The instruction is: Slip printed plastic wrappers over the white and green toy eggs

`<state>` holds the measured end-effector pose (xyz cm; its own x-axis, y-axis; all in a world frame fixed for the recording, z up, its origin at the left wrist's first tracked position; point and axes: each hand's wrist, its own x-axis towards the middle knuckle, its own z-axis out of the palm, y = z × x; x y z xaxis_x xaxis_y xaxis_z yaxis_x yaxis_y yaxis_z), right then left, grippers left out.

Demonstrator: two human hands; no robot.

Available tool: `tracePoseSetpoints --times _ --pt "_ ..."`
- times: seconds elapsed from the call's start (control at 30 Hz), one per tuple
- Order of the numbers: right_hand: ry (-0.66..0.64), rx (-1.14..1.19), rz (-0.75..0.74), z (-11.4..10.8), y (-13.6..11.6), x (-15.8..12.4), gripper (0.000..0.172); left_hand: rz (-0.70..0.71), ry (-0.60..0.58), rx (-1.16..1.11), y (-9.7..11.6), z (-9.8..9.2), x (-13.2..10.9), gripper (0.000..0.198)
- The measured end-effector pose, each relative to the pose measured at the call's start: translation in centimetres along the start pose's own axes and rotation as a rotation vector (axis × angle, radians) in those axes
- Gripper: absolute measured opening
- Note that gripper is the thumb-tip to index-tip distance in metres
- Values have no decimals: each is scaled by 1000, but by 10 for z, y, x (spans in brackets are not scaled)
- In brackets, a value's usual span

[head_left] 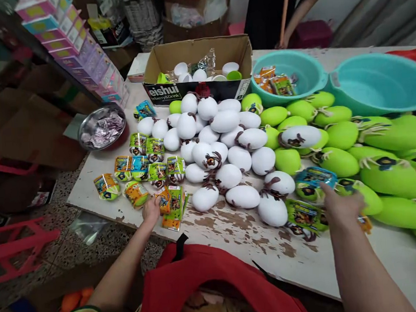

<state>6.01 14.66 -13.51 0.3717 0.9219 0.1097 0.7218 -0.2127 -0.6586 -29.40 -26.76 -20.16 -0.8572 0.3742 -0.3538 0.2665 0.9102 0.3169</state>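
My left hand [152, 210] is closed at the table's front edge, its fingers pinching the edge of an orange printed packet [163, 200]. Beside it lie overlapping green and orange packets [176, 206]. My right hand [343, 206], smeared by motion, reaches over the green eggs, near a blue packet [315, 177] that rests on a green egg. A green packet [304, 215] lies just left of that hand. White plastic eggs [242, 197] with brown claw-like pieces are heaped between my hands. Lime-green eggs [340, 162] with pale claw-like pieces spread to the right.
Behind the eggs stand an open carton [198, 91] of shells and two teal basins [288, 60] [381, 82], the left one holding packets. A metal bowl [102, 127] of foil sachets sits left, near wrapped eggs [139, 168]. Across the table, a person's hand [284, 40] holds a stick.
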Motion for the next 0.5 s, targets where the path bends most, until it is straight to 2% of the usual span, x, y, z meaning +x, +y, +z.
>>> tracePoseSetpoints --times 0.07,0.1,0.13,0.17,0.2,0.23,0.27,0.33,0.4,0.5 --pt "134 22 -118 -20 -11 -37 83 34 2 -31 4 -14 -10 34" --pt "145 97 -232 -31 -18 -65 76 57 -3 -51 9 -21 -17 35" --pt "72 209 -302 -40 -26 -98 68 85 -11 -71 16 -28 -24 35" --pt "-145 317 -291 -46 -34 -134 61 124 -24 -96 25 -33 -32 35" --pt "-503 389 -218 -50 -43 -170 55 175 -45 -131 36 -37 -40 35" --pt "-896 432 -103 -50 -50 -204 57 237 -72 -178 49 -40 -49 34" --pt "-1171 493 23 -48 -56 -233 62 307 -106 -232 62 -42 -57 34" --pt "-1452 547 190 -37 -62 -270 58 439 -190 -339 88 -43 -70 32" --pt "-1518 555 267 -26 -59 -278 48 480 -277 -411 108 -39 -78 32" --pt "-1368 491 237 -20 -43 -252 41 388 -340 -510 129 -30 -77 33"
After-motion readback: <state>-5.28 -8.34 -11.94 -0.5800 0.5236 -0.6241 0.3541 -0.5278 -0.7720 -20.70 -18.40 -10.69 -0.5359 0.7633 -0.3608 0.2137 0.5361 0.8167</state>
